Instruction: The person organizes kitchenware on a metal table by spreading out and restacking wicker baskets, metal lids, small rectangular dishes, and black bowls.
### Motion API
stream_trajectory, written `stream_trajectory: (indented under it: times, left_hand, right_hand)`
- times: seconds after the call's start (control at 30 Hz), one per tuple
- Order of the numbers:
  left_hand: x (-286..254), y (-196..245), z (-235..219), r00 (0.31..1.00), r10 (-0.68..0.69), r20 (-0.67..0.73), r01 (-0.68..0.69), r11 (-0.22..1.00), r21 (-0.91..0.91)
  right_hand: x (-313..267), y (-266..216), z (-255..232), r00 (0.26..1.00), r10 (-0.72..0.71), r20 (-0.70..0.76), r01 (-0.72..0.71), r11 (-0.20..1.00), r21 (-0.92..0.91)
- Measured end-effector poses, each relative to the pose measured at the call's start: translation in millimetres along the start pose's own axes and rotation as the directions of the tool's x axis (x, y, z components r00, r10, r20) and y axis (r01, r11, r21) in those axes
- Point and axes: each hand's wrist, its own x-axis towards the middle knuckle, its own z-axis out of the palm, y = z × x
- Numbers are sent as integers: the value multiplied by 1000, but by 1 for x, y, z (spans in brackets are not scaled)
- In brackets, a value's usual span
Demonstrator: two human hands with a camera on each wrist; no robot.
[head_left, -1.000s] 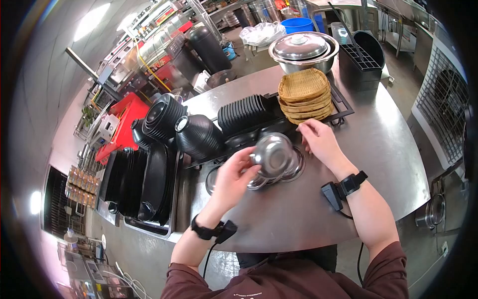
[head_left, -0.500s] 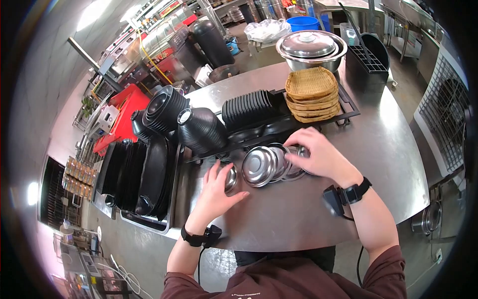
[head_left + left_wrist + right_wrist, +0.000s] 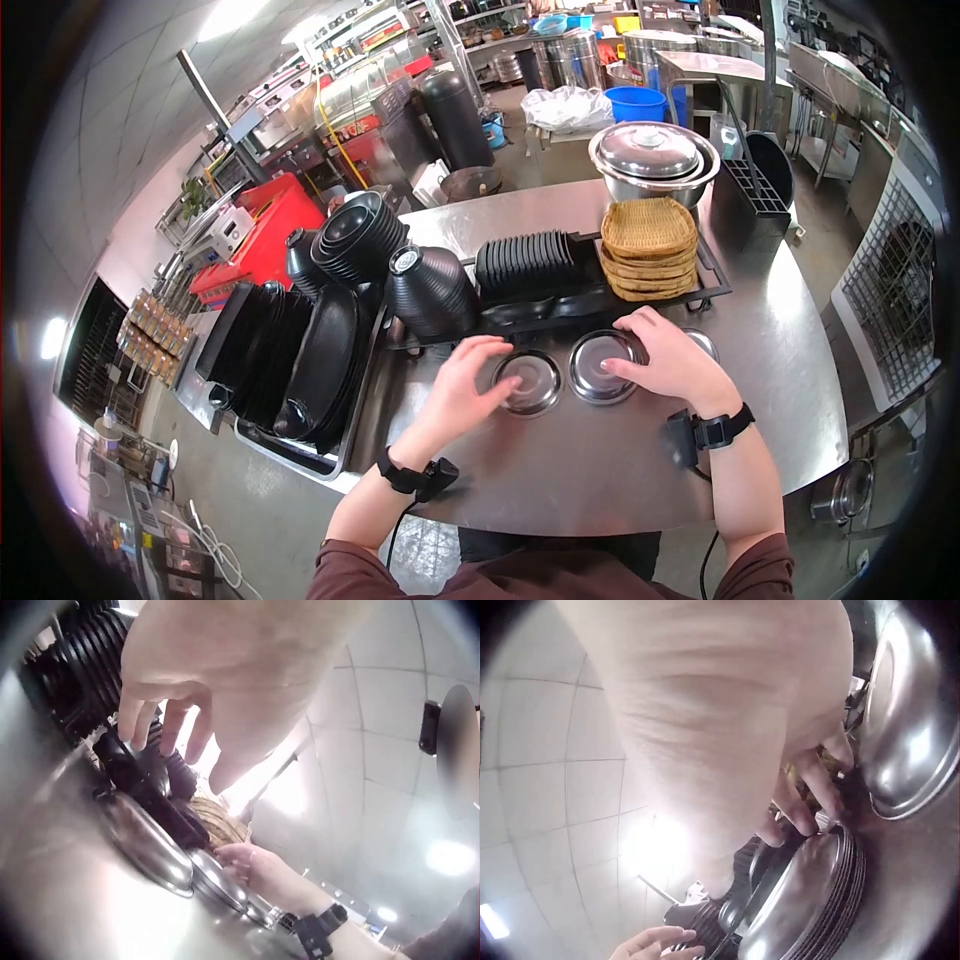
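Note:
Shallow round stainless steel dishes sit on the metal table in front of me. My left hand [image 3: 458,388] hovers around the left side of one dish [image 3: 535,388], its thumb overlapping the rim and its fingers spread. The middle dish [image 3: 598,380] tops a stack, with several rims showing edge-on in the right wrist view [image 3: 838,889]. My right hand [image 3: 680,362] is at that stack's right side, fingers loosely bent, fingertips right at the far rim and thumb over the near part. A third dish [image 3: 706,345] is partly hidden behind the right hand.
Beyond the dishes, a black tray [image 3: 715,285] bears a row of black dishes [image 3: 525,262] and stacked woven baskets [image 3: 648,230]. Stacked black bowls [image 3: 435,298] and long black plates [image 3: 320,365] stand left. A lidded steel pot [image 3: 650,160] and black holder [image 3: 745,215] are at the back right.
The left hand has released a dish it carried and moved right. The overlapping dishes are now a left dish, a middle stack and one at right. The right hand has shifted beside the stack.

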Motion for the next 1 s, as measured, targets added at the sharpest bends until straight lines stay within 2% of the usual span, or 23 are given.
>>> stream_trajectory:
  times: [0.07, 0.1, 0.17, 0.23, 0.3, 0.33, 0.37, 0.43, 0.47, 0.5, 0.57, 0.7, 0.77, 0.83, 0.9, 0.97, 1.0]
  left_hand:
    - [14, -9, -3, 992, -90, -85, 75, 983, -166]
    - [23, -9, -7, 989, -88, -117, 66, 981, -180]
    - [44, 4, -18, 985, -29, -171, 10, 994, -109]
    - [69, 9, -29, 984, 84, -156, -85, 996, -2]
    - [92, 7, -33, 974, 122, -188, -109, 991, 79]
    - [102, 4, -33, 982, 78, -174, -82, 996, -18]
    - [110, -1, -29, 978, 93, -188, -102, 994, -38]
    - [125, -19, -16, 980, -21, -199, 26, 999, 24]
    - [129, -30, -3, 972, -36, -234, 75, 985, 157]
    - [133, -39, 4, 981, -39, -192, 83, 970, 230]
    - [131, -39, 12, 982, -40, -183, 86, 964, 252]
    - [124, -39, 18, 990, -69, -123, 87, 986, 145]
    - [125, -46, 23, 987, -23, -156, 58, 972, 227]
    - [125, -39, 23, 989, 10, -149, 27, 971, 239]
    - [127, -38, 29, 975, -56, -214, 101, 974, 202]
    - [130, -39, 32, 975, -104, -197, 150, 961, 234]
    - [128, -39, 31, 974, -111, -199, 153, 966, 210]
  right_hand:
    - [3, 7, 6, 996, -52, -78, 56, 997, 52]
    - [4, 10, 9, 995, -50, -83, 54, 998, 42]
    - [7, 13, 9, 982, -84, -169, 96, 993, 63]
    - [10, 15, 11, 969, -110, -220, 123, 991, 48]
    - [11, 18, 12, 944, -142, -298, 162, 986, 45]
    - [11, 11, 10, 940, -113, -321, 150, 984, 92]
    - [11, 12, 11, 934, -121, -336, 160, 983, 90]
    - [12, 13, 11, 932, -131, -339, 171, 981, 92]
    - [12, 14, 12, 930, -122, -348, 168, 980, 106]
    - [12, 14, 11, 942, -82, -325, 129, 984, 126]
    - [13, 19, 16, 941, -22, -338, 89, 979, 186]
    - [18, 8, 24, 943, -33, -331, 90, 983, 157]
    - [34, -16, 34, 912, 14, -411, 124, 943, 308]
    - [57, -49, 28, 954, -19, -299, 58, 991, 122]
    - [89, -53, 35, 949, -67, -308, 73, 997, 8]
    - [123, -38, 51, 930, -17, -366, 26, 999, 19]
    - [139, -24, 61, 920, -36, -391, 12, 998, -66]
